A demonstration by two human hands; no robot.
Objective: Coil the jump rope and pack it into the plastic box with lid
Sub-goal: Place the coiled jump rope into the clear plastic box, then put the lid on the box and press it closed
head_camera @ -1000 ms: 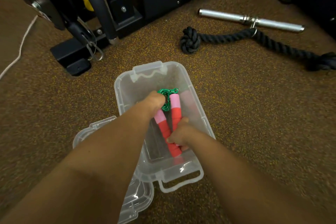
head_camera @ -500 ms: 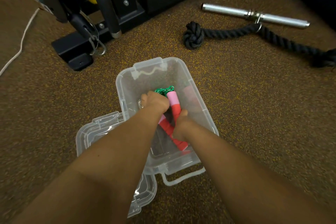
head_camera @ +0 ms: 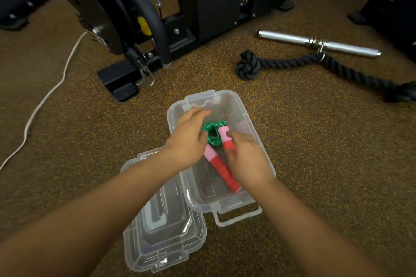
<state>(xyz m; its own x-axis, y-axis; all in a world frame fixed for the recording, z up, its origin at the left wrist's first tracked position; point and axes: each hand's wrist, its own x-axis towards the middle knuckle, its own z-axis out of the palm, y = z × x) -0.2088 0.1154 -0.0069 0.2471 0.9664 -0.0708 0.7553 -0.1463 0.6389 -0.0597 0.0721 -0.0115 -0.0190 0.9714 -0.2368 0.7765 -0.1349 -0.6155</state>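
- The clear plastic box (head_camera: 258, 139) sits open on the speckled floor (head_camera: 326, 141), its latch handle toward the person.
- Inside lies the jump rope — a green coiled cord (head_camera: 212, 134) bunched at the far end, with two pink-and-red handles (head_camera: 221, 163) side by side running back toward the near wall.
- The left hand (head_camera: 188, 139) hovers over the coil, its fingers (head_camera: 198, 113) loosely spread and gripping nothing; the thumb lies at the cord's edge.
- The right hand (head_camera: 246, 155) is over the handles with relaxed fingers; whether it touches them cannot be told.
- The clear lid (head_camera: 162, 231) lies on the floor just left of the box, partly under its near corner.
- Farther off — a black knotted rope (head_camera: 292, 64) clipped to a steel bar (head_camera: 319, 44), beside a black gym machine (head_camera: 216, 0).
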